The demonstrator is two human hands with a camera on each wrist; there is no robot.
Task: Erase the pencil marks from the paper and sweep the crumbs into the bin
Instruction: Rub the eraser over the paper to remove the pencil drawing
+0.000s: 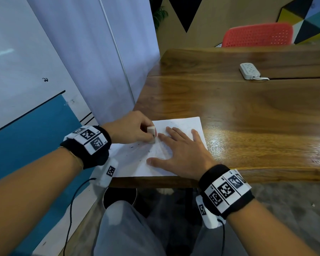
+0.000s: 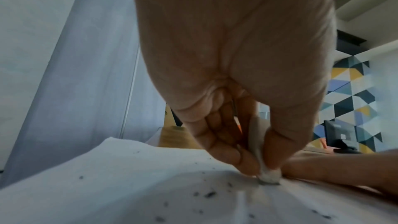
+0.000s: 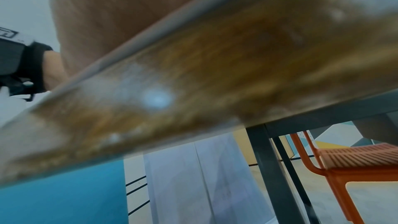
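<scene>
White eraser (image 1: 151, 133) in left hand (image 1: 129, 127)

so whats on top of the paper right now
The right hand lies flat on the paper, the left hand presses an eraser to it, and dark crumbs lie scattered. Marks beneath the palm are hidden.

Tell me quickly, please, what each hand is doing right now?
Left hand: pinches the eraser, pressing it on the paper.
Right hand: open, flat on the paper.
</scene>
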